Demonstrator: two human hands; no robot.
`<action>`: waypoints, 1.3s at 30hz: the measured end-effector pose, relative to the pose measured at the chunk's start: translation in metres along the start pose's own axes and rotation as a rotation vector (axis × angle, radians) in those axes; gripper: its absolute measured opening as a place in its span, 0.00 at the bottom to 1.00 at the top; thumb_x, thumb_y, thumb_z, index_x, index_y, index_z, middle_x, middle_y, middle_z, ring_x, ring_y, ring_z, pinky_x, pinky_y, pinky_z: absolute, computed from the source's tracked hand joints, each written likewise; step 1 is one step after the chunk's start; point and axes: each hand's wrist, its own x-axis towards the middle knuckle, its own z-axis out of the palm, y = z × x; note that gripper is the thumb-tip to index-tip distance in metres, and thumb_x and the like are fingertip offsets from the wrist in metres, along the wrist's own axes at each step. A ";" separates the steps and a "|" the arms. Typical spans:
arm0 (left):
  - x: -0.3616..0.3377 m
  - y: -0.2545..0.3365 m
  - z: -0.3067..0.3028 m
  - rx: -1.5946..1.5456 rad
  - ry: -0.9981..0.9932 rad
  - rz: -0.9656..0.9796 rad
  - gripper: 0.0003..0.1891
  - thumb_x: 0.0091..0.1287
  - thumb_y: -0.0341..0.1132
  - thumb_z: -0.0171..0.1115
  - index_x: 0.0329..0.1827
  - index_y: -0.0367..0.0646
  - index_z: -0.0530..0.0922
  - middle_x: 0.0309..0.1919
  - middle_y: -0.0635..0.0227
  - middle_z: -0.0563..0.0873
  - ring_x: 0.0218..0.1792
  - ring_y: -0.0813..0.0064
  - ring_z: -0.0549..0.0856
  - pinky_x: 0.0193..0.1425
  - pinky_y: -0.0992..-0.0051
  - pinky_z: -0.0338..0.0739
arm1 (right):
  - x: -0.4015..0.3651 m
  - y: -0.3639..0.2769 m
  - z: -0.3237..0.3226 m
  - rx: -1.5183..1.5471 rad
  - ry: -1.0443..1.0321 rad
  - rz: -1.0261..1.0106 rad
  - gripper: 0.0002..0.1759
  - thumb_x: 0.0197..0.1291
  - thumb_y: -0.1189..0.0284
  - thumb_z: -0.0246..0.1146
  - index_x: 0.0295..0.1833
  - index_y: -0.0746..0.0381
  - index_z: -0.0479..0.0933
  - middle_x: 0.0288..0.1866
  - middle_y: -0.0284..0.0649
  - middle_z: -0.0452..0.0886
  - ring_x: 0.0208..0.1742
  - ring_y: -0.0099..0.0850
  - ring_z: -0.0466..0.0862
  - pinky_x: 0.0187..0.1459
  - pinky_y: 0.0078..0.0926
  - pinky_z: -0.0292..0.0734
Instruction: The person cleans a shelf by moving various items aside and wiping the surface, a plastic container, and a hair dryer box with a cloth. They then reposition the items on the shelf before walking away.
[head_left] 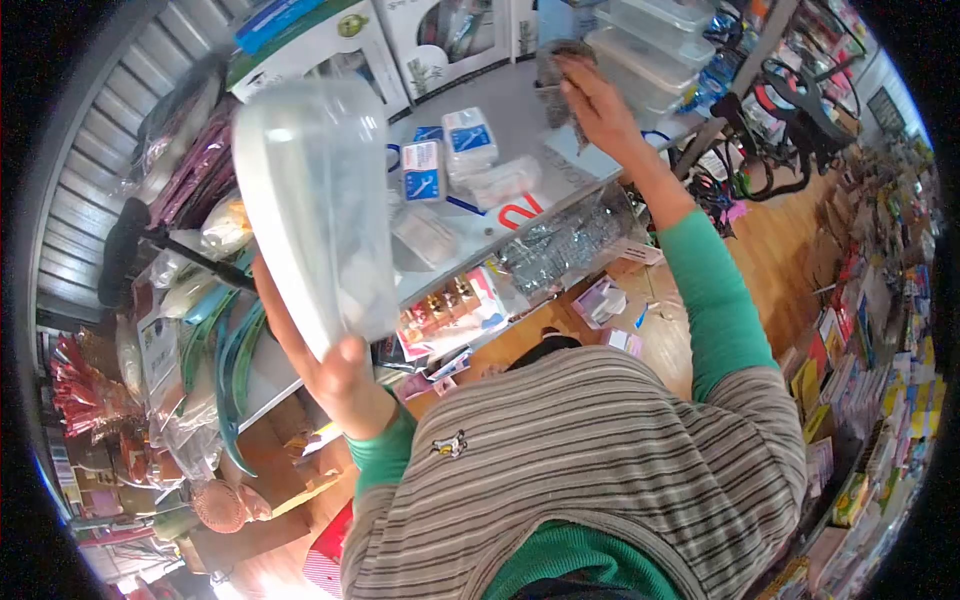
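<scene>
My left hand (345, 385) grips the lower end of a clear plastic container (315, 200) with a whitish side. It is raised and tilted over the left part of the shelf, and its far end is blurred. At the back right, my right hand (603, 110) presses a crumpled grey-brown cloth (560, 68) against the grey shelf (515, 95). Between my hands lie small blue-and-white packs (470, 138) and clear plastic packets (505, 182). Beside my right hand stands a stack of clear plastic containers (650, 55).
Boxed goods (450, 45) line the back of the shelf. A red hook-shaped piece (520, 210) lies at its front edge. Below are a lower shelf with silvery packets (570, 240) and cartons. Black straps (790, 120) hang at right. Green-blue bands (235, 370) hang at left.
</scene>
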 end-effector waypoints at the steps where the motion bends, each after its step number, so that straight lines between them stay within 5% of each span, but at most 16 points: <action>1: -0.006 0.001 -0.006 0.039 0.000 -0.021 0.53 0.39 0.55 0.67 0.64 0.30 0.55 0.59 0.54 0.64 0.60 0.60 0.66 0.62 0.63 0.59 | 0.007 0.010 0.014 -0.020 -0.071 -0.106 0.17 0.62 0.71 0.51 0.56 0.63 0.69 0.52 0.49 0.73 0.56 0.45 0.70 0.58 0.33 0.64; 2: -0.010 0.009 -0.009 0.064 -0.005 -0.091 0.53 0.37 0.57 0.67 0.63 0.30 0.57 0.57 0.55 0.66 0.58 0.60 0.68 0.59 0.62 0.63 | 0.015 0.015 0.025 0.052 -0.333 0.056 0.19 0.63 0.69 0.50 0.60 0.59 0.67 0.58 0.46 0.70 0.60 0.43 0.67 0.61 0.35 0.61; 3: -0.014 0.014 -0.010 0.061 0.011 -0.092 0.53 0.37 0.57 0.67 0.63 0.30 0.57 0.57 0.55 0.66 0.58 0.60 0.68 0.59 0.62 0.63 | 0.020 0.020 0.038 0.054 -0.345 0.046 0.19 0.63 0.69 0.50 0.60 0.59 0.67 0.58 0.46 0.70 0.60 0.43 0.67 0.61 0.35 0.61; 6: -0.025 0.023 -0.012 0.086 0.110 -0.206 0.54 0.34 0.59 0.65 0.62 0.31 0.58 0.54 0.55 0.67 0.56 0.61 0.69 0.57 0.62 0.65 | 0.032 0.041 0.079 -0.104 -0.688 -0.164 0.22 0.63 0.70 0.50 0.64 0.52 0.63 0.66 0.42 0.62 0.66 0.40 0.61 0.65 0.34 0.55; 15: -0.034 0.018 -0.040 0.144 0.038 -0.213 0.55 0.33 0.61 0.65 0.62 0.32 0.59 0.57 0.52 0.67 0.58 0.58 0.68 0.59 0.61 0.63 | 0.058 0.035 0.115 0.118 -0.877 -0.255 0.23 0.62 0.71 0.51 0.64 0.54 0.63 0.65 0.42 0.64 0.64 0.41 0.64 0.64 0.34 0.57; 20: -0.031 0.019 -0.030 0.131 0.068 -0.238 0.55 0.32 0.60 0.65 0.62 0.32 0.59 0.57 0.52 0.66 0.59 0.58 0.68 0.60 0.61 0.62 | 0.058 0.040 0.136 0.217 -1.020 -0.107 0.24 0.61 0.68 0.52 0.64 0.55 0.63 0.65 0.45 0.63 0.64 0.42 0.64 0.64 0.34 0.58; 23: -0.028 0.013 -0.024 0.141 0.033 -0.263 0.55 0.32 0.61 0.64 0.61 0.31 0.59 0.57 0.52 0.66 0.59 0.58 0.67 0.61 0.60 0.61 | 0.051 0.040 0.131 -0.014 -0.991 -0.241 0.25 0.60 0.67 0.52 0.64 0.57 0.62 0.65 0.48 0.62 0.64 0.43 0.64 0.64 0.34 0.57; 27: -0.029 0.013 -0.022 0.166 -0.020 -0.269 0.55 0.32 0.62 0.64 0.62 0.31 0.59 0.57 0.52 0.66 0.59 0.58 0.67 0.62 0.59 0.61 | 0.046 0.045 0.125 -0.113 -1.051 -0.102 0.26 0.59 0.64 0.52 0.63 0.58 0.63 0.65 0.49 0.61 0.65 0.45 0.62 0.64 0.34 0.58; 29: -0.032 0.011 -0.028 0.186 -0.038 -0.250 0.55 0.33 0.63 0.64 0.62 0.31 0.59 0.57 0.52 0.66 0.59 0.58 0.67 0.62 0.59 0.60 | 0.031 0.060 0.120 -0.177 -0.902 -0.186 0.25 0.60 0.63 0.51 0.61 0.60 0.64 0.65 0.49 0.61 0.65 0.44 0.63 0.64 0.34 0.59; 31: -0.033 0.009 -0.031 0.184 -0.030 -0.253 0.56 0.33 0.63 0.64 0.62 0.31 0.59 0.57 0.52 0.66 0.59 0.58 0.67 0.62 0.59 0.60 | 0.028 0.031 0.090 -0.206 -0.771 0.009 0.16 0.63 0.65 0.46 0.51 0.60 0.72 0.54 0.51 0.71 0.55 0.46 0.72 0.55 0.40 0.67; 35: -0.039 0.010 -0.037 0.157 -0.023 -0.282 0.55 0.33 0.62 0.64 0.62 0.32 0.59 0.58 0.52 0.65 0.59 0.58 0.67 0.62 0.59 0.60 | 0.000 0.067 0.070 -0.405 -0.756 0.060 0.17 0.62 0.65 0.46 0.49 0.61 0.73 0.50 0.51 0.74 0.53 0.46 0.73 0.53 0.40 0.69; 37: -0.041 0.009 -0.039 0.138 -0.036 -0.303 0.55 0.33 0.62 0.64 0.62 0.32 0.59 0.58 0.53 0.65 0.60 0.58 0.67 0.62 0.59 0.60 | -0.006 0.043 0.044 -0.560 -0.809 0.301 0.15 0.59 0.65 0.50 0.46 0.61 0.75 0.42 0.49 0.78 0.48 0.48 0.76 0.49 0.40 0.71; 39: -0.041 0.008 -0.038 0.113 -0.056 -0.319 0.55 0.33 0.61 0.65 0.62 0.32 0.59 0.57 0.53 0.65 0.60 0.58 0.67 0.62 0.59 0.60 | -0.025 0.030 0.019 -0.558 -0.693 0.225 0.13 0.56 0.67 0.53 0.44 0.61 0.75 0.39 0.48 0.79 0.45 0.48 0.76 0.47 0.41 0.72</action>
